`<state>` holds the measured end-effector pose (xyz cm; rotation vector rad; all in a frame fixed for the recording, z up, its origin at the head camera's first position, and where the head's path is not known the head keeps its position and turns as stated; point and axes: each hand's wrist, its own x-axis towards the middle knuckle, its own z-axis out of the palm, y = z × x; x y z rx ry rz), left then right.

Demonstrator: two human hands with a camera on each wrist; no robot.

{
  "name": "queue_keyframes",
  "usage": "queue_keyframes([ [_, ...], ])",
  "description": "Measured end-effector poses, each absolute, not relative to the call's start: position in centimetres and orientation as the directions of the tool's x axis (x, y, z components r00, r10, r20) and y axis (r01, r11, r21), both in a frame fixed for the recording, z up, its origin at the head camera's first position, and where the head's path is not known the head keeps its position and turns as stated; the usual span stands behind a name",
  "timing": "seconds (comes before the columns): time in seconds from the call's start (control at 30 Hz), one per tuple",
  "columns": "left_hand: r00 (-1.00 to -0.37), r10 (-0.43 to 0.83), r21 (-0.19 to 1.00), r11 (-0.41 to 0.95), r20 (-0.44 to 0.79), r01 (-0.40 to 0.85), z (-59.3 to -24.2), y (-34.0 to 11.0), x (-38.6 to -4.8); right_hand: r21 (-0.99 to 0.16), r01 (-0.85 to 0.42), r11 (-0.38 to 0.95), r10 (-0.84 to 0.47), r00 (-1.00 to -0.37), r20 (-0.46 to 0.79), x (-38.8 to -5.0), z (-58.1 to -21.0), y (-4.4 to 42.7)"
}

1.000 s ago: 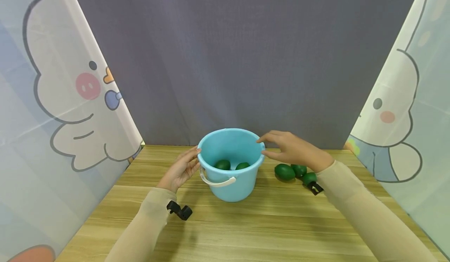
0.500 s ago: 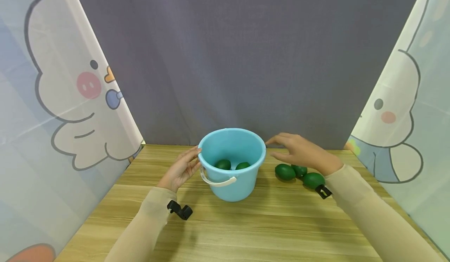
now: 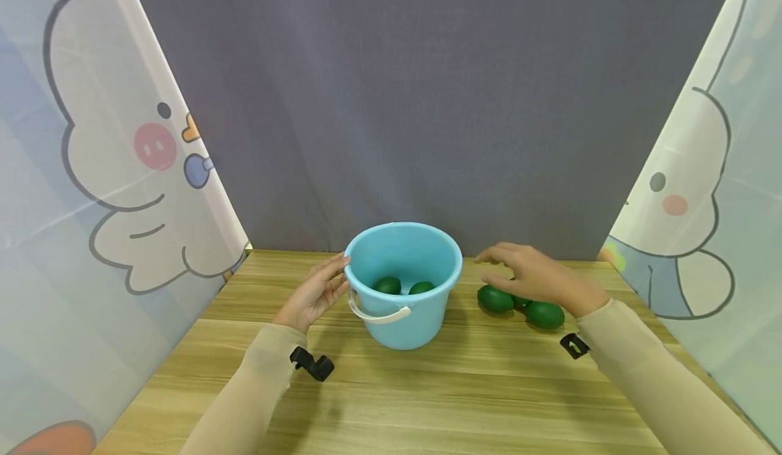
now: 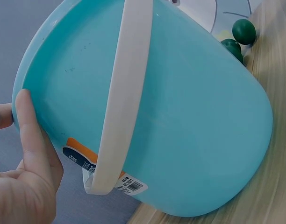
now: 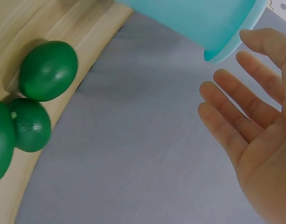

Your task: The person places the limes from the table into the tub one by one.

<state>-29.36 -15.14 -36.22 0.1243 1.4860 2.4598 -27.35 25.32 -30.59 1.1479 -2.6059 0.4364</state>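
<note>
A light-blue bucket (image 3: pixel 403 319) with a white handle (image 3: pixel 381 318) stands upright on the wooden table. Two green limes are inside, one (image 3: pixel 387 285) at the left and one (image 3: pixel 421 287) at the right. My left hand (image 3: pixel 310 299) grips the bucket's left rim, pinching it between thumb and finger in the left wrist view. Beside the bucket my right hand (image 3: pixel 531 275) hovers with relaxed, spread fingers and holds nothing. Just below it lie three more green limes: a near-left one (image 3: pixel 495 299), a right one (image 3: pixel 545 314), and one (image 5: pixel 32 125) mostly hidden by the hand in the head view.
The wooden table (image 3: pixel 427 401) meets a grey cloth (image 3: pixel 397 102) at its back edge. Cartoon-printed curtains (image 3: pixel 122 251) flank it left and right. A label (image 4: pixel 131 185) is stuck on the bucket. Each sleeve carries a small black wrist mount (image 3: pixel 313 364).
My right hand has moved away from the bucket's rim, rightward and down toward the limes on the table. The left hand and the bucket have stayed put.
</note>
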Motion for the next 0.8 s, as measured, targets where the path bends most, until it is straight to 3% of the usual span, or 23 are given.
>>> queue_keyframes([
  [0.63,-0.965,0.252,0.883,-0.433,-0.075,-0.182,-36.2,-15.0,-29.5,-0.175,-0.711,0.681,-0.636,-0.693,0.339,-26.8,-32.8,27.7],
  [0.8,-0.965,0.25,0.887,-0.426,-0.075,-0.179,-36.4,-15.0,-29.7,-0.146,-0.722,0.677,-0.644,-0.676,0.357,-26.8,-33.6,28.3],
])
